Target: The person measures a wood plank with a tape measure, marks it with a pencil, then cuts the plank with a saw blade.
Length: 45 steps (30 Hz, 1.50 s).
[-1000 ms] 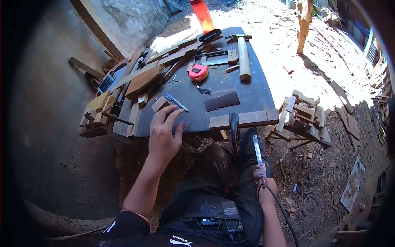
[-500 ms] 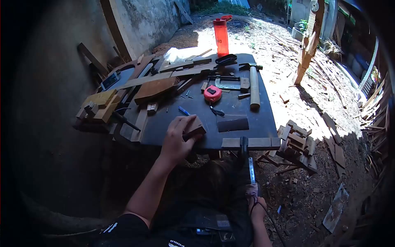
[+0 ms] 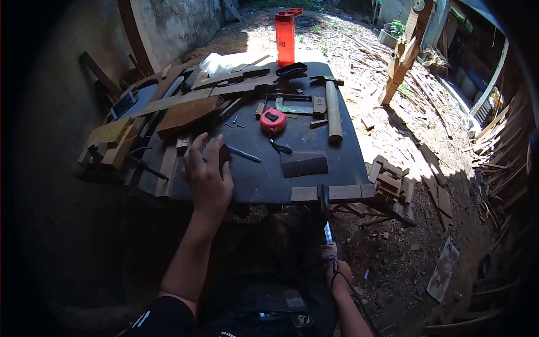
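My left hand (image 3: 206, 175) is over the front left part of the dark table (image 3: 255, 182), its fingers raised and apart. Beside its index finger and thumb stands a small brown wood block (image 3: 224, 154), partly hidden by the fingers. A blue pen (image 3: 245, 155) lies just right of the block. Below the table's front edge, my right hand (image 3: 340, 276) is closed around the lower end of the clamp (image 3: 324, 197), whose metal bar hangs down. A dark cord runs past that hand.
On the table are a red tape measure (image 3: 273, 120), sandpaper (image 3: 305, 167), a hammer (image 3: 333, 112), a C-clamp (image 3: 295, 106), a large wood piece (image 3: 190, 116) and a phone (image 3: 123, 105). A red bottle (image 3: 284, 42) stands at the back. Wood scraps (image 3: 393, 182) lie right.
My left hand has moved left and away from me with the wood block, and its fingers have loosened from it. More of the pen shows. The whole view has shifted slightly.
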Each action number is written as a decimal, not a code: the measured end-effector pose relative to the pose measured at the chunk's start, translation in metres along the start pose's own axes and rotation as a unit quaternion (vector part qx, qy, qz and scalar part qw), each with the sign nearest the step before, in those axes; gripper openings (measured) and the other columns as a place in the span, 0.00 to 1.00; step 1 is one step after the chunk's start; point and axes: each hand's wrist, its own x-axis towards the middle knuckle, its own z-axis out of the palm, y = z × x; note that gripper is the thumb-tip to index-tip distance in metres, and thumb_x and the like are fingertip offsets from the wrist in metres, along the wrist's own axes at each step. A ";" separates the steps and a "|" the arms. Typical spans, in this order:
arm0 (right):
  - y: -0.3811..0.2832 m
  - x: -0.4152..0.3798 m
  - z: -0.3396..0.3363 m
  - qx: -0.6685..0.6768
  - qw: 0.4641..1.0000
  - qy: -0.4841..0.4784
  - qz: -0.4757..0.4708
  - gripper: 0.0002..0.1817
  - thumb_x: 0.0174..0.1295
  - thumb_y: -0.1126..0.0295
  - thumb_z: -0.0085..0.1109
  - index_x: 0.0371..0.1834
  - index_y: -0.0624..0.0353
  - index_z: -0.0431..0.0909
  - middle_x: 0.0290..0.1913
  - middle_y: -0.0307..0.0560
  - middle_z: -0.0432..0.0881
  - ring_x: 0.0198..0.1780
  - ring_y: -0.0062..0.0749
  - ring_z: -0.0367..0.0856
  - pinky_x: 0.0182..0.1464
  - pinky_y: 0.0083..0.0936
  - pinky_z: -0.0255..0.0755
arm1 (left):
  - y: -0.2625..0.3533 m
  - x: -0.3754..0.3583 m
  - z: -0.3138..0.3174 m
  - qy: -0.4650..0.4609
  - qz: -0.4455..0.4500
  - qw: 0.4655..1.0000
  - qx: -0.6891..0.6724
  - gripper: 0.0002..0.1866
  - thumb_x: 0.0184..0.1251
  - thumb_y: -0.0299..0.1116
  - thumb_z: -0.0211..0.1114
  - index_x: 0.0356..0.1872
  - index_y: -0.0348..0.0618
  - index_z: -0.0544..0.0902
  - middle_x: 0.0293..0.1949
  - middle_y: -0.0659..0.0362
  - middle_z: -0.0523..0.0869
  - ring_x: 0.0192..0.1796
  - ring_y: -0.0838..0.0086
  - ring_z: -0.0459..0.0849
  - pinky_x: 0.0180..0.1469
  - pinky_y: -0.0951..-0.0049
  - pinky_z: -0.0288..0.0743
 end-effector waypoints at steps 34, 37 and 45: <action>0.025 0.021 0.012 0.076 0.995 -0.032 0.047 0.09 0.67 0.66 0.61 0.42 0.60 0.82 0.40 0.62 0.81 0.45 0.62 0.82 0.45 0.48 0.75 | 0.001 -0.012 0.030 -0.089 0.039 0.993 -0.062 0.10 0.73 0.25 0.57 0.44 0.33 0.86 0.45 0.49 0.85 0.51 0.59 0.85 0.59 0.60 0.76; 0.028 0.019 0.014 0.078 0.995 -0.042 0.055 0.09 0.67 0.68 0.61 0.45 0.61 0.83 0.40 0.63 0.82 0.46 0.63 0.83 0.45 0.48 0.75 | -0.002 -0.015 0.031 -0.084 0.037 0.993 -0.068 0.10 0.74 0.25 0.57 0.45 0.32 0.86 0.46 0.49 0.85 0.51 0.59 0.84 0.59 0.61 0.76; 0.039 0.023 0.001 0.252 0.943 0.132 0.174 0.17 0.74 0.64 0.57 0.58 0.63 0.75 0.45 0.57 0.84 0.45 0.50 0.83 0.51 0.39 0.75 | -0.005 -0.017 0.035 -0.052 0.034 0.992 -0.112 0.11 0.77 0.26 0.59 0.51 0.35 0.88 0.48 0.53 0.87 0.50 0.67 0.85 0.52 0.69 0.75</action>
